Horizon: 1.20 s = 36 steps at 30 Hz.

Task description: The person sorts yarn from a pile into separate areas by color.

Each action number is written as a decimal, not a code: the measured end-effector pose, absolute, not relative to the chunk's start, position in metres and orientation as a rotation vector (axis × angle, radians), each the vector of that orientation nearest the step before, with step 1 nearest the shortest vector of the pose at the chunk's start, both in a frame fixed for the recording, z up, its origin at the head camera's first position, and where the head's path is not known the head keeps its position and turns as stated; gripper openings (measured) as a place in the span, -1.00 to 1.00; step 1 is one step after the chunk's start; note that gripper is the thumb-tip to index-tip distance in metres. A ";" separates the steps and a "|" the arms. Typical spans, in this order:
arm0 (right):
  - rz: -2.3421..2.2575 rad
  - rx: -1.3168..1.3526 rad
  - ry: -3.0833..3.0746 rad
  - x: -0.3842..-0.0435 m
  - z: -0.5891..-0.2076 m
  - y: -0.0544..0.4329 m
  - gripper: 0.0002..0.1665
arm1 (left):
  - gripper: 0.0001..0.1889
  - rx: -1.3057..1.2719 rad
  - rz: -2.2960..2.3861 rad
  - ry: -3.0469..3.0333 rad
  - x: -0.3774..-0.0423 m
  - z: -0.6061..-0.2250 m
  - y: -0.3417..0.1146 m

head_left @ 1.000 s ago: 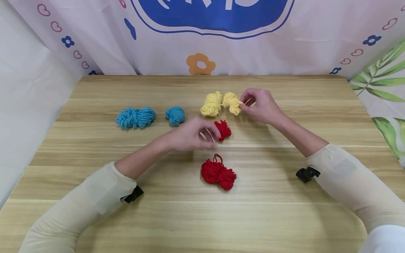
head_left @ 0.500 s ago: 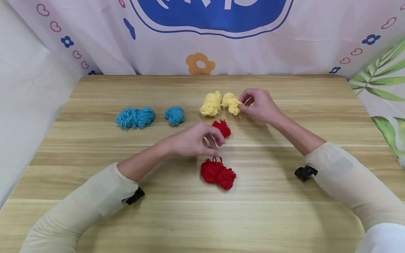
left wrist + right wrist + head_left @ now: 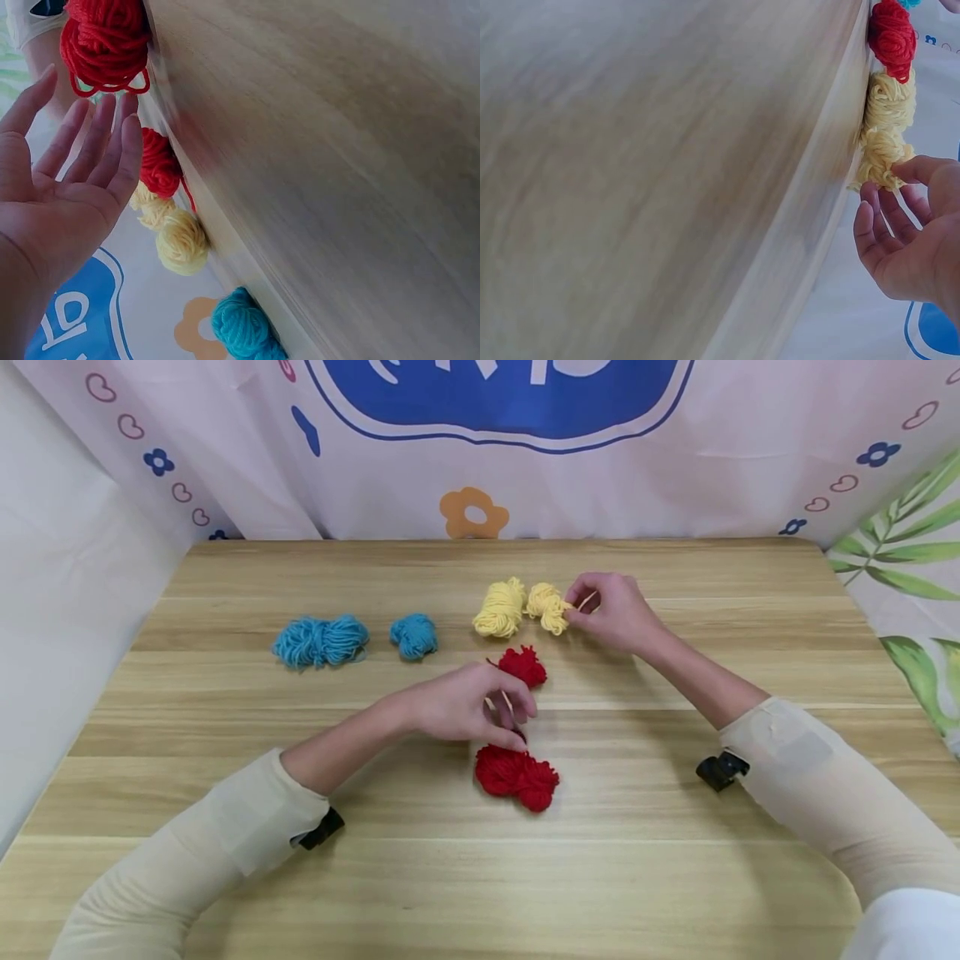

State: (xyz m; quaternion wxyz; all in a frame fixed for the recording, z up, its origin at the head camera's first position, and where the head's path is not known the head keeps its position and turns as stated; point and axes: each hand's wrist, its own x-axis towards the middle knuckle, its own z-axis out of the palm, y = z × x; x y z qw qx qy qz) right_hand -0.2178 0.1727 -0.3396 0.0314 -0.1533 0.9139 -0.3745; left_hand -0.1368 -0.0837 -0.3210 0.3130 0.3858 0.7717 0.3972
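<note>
My left hand hovers at the upper edge of the larger red yarn bundle, fingers loosely bent. In the left wrist view those fingers are spread just short of the bundle's loops. Behind this hand lies a smaller red yarn bundle with a loose strand. At the back, my right hand pinches the right end of the smaller yellow yarn bundle; the right wrist view has the thumb and a fingertip on its strands. A larger yellow yarn bundle lies to its left.
Toward the left of the wooden table lie a large blue yarn bundle and a smaller blue yarn bundle. A printed curtain hangs along the table's back edge.
My left hand has moved from beside the smaller red bundle toward the front, to the larger red bundle. The right hand stays at the smaller yellow bundle, and the yarn has not visibly shifted.
</note>
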 end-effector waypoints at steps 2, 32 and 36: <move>-1.154 -0.473 2.816 -0.218 -0.340 0.172 -0.89 | -0.65 1.031 1.035 2.011 -0.136 -0.321 -0.083; -1.159 -0.460 2.802 -0.221 -0.343 0.173 -0.89 | -0.78 0.948 1.163 2.442 -0.157 -0.328 -0.083; -1.165 -0.462 2.798 -0.221 -0.344 0.173 -0.89 | -0.73 0.941 1.165 2.474 -0.162 -0.331 -0.083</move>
